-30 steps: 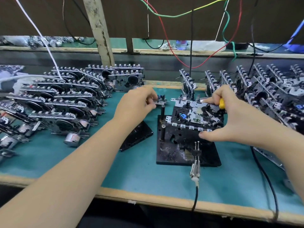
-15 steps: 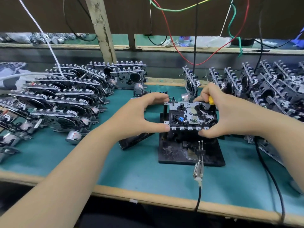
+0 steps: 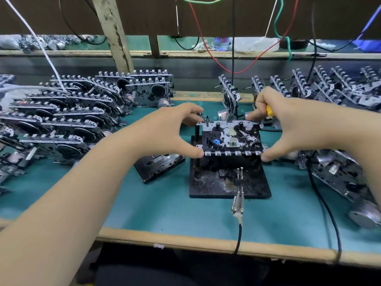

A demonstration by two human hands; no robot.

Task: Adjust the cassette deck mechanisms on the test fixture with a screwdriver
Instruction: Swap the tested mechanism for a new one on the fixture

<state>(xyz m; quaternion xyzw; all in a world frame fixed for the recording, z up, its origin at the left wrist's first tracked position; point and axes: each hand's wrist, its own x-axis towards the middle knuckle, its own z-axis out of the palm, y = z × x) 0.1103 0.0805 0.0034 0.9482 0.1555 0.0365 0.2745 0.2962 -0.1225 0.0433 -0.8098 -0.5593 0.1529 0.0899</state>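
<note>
At centre frame, your left hand (image 3: 165, 131) and right hand (image 3: 288, 124) pinch a metal cassette deck mechanism (image 3: 231, 139) by its toothed edges, thumbs near, fingers far, atop the scuffed black test fixture (image 3: 210, 186) on the teal mat; your curled right fingers also grip a yellow-handled screwdriver (image 3: 269, 110); a black cassette (image 3: 160, 165) lies just left
</note>
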